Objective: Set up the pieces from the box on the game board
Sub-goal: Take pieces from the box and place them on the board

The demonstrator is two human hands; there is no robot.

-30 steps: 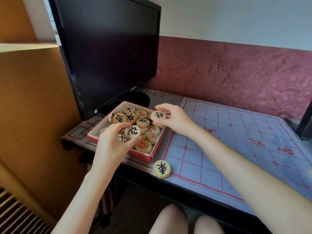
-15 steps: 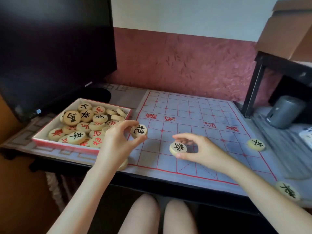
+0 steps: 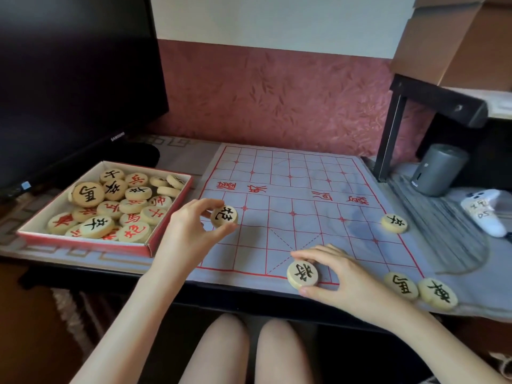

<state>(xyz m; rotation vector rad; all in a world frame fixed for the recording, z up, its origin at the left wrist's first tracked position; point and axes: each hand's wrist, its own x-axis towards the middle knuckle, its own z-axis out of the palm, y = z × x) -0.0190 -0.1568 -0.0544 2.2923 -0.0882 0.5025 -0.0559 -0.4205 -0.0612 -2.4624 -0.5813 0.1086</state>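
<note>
A pale cloth game board (image 3: 288, 206) with red grid lines lies on the desk. To its left stands a red-edged box (image 3: 91, 243) with several round wooden pieces marked in red or black. My left hand (image 3: 188, 231) pinches a black-marked piece (image 3: 224, 216) above the board's left side. My right hand (image 3: 338, 275) holds another black-marked piece (image 3: 302, 274) at the middle of the board's near edge. Three black-marked pieces lie on the board's right side: one (image 3: 394, 223) at the right edge, two (image 3: 401, 285) (image 3: 437, 293) at the near right corner.
A black monitor (image 3: 72, 79) stands behind the box. At the right are a black shelf frame (image 3: 393, 128), a grey cylinder (image 3: 440, 170) and a white controller (image 3: 484, 212). A cardboard box (image 3: 457, 37) sits on the shelf. My knees show under the desk's edge.
Both hands lifted pieces out of the box and carried them right over the board. My right hand has come down to the near edge; my left hand hovers at the left side.
</note>
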